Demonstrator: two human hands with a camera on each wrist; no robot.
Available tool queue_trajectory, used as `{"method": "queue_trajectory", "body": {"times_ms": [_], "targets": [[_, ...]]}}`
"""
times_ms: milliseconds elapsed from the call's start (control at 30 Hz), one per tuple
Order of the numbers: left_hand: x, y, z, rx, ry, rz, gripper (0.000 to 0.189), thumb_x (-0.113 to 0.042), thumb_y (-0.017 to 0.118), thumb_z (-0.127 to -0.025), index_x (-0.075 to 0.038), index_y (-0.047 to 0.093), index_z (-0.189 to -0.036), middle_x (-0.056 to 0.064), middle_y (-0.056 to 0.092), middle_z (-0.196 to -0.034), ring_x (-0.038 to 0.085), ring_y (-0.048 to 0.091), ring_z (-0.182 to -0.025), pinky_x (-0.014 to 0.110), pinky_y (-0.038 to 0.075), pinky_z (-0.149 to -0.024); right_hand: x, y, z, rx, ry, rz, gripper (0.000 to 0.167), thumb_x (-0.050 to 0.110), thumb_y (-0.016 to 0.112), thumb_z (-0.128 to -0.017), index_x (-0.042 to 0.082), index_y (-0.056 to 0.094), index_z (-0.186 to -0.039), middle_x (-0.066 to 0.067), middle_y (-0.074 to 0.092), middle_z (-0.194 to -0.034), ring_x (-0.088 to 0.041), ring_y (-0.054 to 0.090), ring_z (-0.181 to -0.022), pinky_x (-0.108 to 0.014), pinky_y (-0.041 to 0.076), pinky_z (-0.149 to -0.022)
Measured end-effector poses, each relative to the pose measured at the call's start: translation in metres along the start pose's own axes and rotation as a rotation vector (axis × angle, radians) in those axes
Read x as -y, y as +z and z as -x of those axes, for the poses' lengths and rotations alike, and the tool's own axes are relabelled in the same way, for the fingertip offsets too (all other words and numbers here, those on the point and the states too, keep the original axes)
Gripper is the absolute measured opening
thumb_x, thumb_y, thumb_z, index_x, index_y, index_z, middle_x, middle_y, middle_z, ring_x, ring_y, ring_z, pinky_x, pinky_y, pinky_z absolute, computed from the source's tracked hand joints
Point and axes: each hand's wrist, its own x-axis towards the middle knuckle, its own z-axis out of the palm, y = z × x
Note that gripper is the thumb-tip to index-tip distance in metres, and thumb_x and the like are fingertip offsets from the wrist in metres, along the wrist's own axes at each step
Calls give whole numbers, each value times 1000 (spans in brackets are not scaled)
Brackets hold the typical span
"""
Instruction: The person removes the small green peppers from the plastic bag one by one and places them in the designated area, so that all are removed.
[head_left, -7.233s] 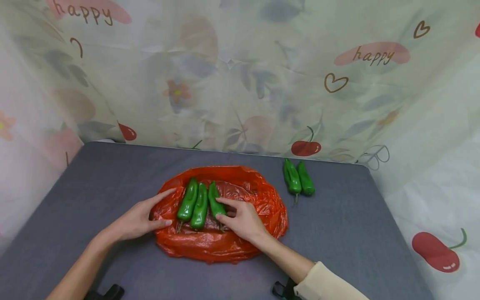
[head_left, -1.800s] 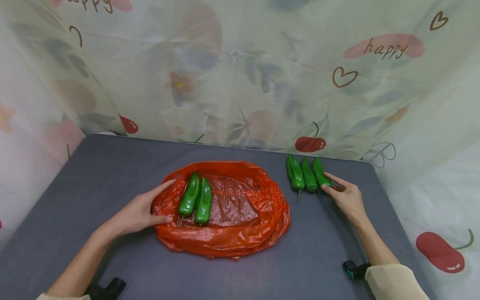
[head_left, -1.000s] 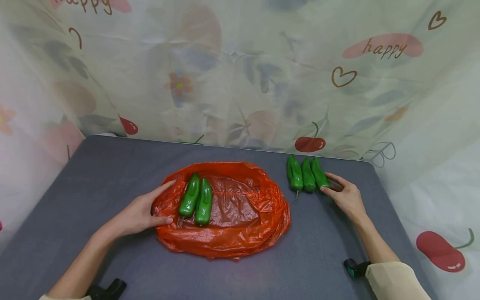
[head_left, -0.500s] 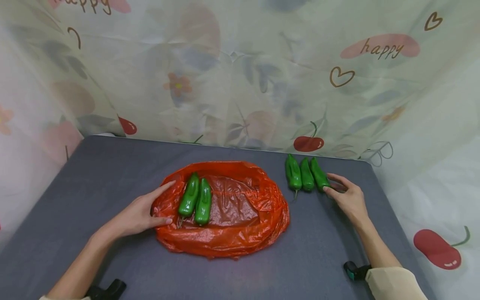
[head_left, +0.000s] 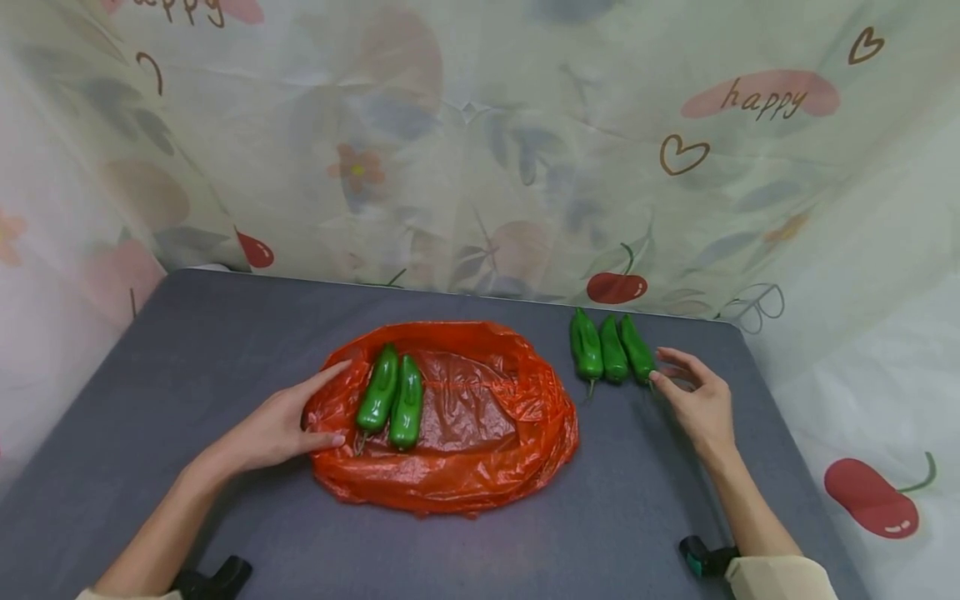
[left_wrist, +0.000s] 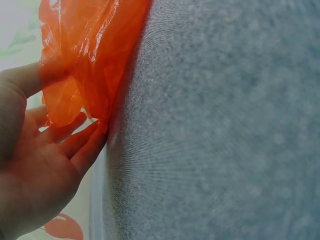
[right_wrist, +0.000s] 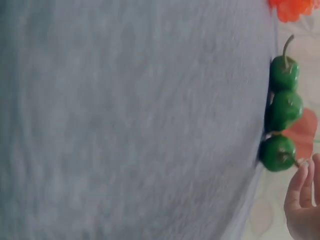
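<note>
A red-orange plastic bag [head_left: 480,483] lies spread with its mouth up, the rim turned outward. Inside, at its left side, are two green peppers [head_left: 378,390]. My left hand [head_left: 277,425] holds the bag's left edge between thumb and fingers; the left wrist view shows the thin plastic [left_wrist: 95,55] between them. To the right of the bag, three green peppers lie side by side: a left one [head_left: 587,346], a middle one [head_left: 613,350] and a right one [head_left: 637,350]. My right hand [head_left: 701,400] is beside the right pepper, fingers loosely bent, thumb tip at its stem end.
A grey cloth-covered table [head_left: 480,558] carries everything. Behind it hangs a printed curtain [head_left: 480,167], close along the back edge near the three peppers. Black wrist devices [head_left: 705,558] sit on both forearms.
One pepper has gone from the bag to the right end of the row outside. My right hand has since loosened from it and drawn slightly right. The left hand stays at the bag.
</note>
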Motion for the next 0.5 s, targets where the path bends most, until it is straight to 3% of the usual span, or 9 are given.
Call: {"method": "queue_trajectory", "body": {"times_ms": [200,300,433,500], "targets": [[-3,0,1,4,-8,5,95,-37,81,-83,-19,26,-158,21,46,-147,37,53,-124,57,45,-97,30,8,9,11,-33,-107,39,1,71,-90,-3,63,-128,-21,65,-121,-9,64,-92,-15,51,-75],[-3,0,1,4,-2,11,95,-37,81,-83,-19,26,-158,21,46,-147,36,53,-124,57,45,-97,46,12,14,27,-48,-158,37,-2,70,-90,-7,62,-127,-16,68,-115,-12,64,-91,-17,51,-75],[-2,0,1,7,12,16,95,-36,81,-83,-18,26,-158,21,45,-147,36,53,-124,56,46,-97,43,21,15,45,-62,-223,39,-3,70,-89,-6,62,-127,-11,69,-113,-13,64,-90,-18,51,-75],[-3,-1,1,8,11,23,95,-36,81,-83,-19,26,-158,21,45,-148,35,53,-124,56,45,-97,46,25,16,58,-74,-249,41,-4,70,-89,-5,62,-129,-19,67,-116,-13,64,-89,-19,51,-75]]}}
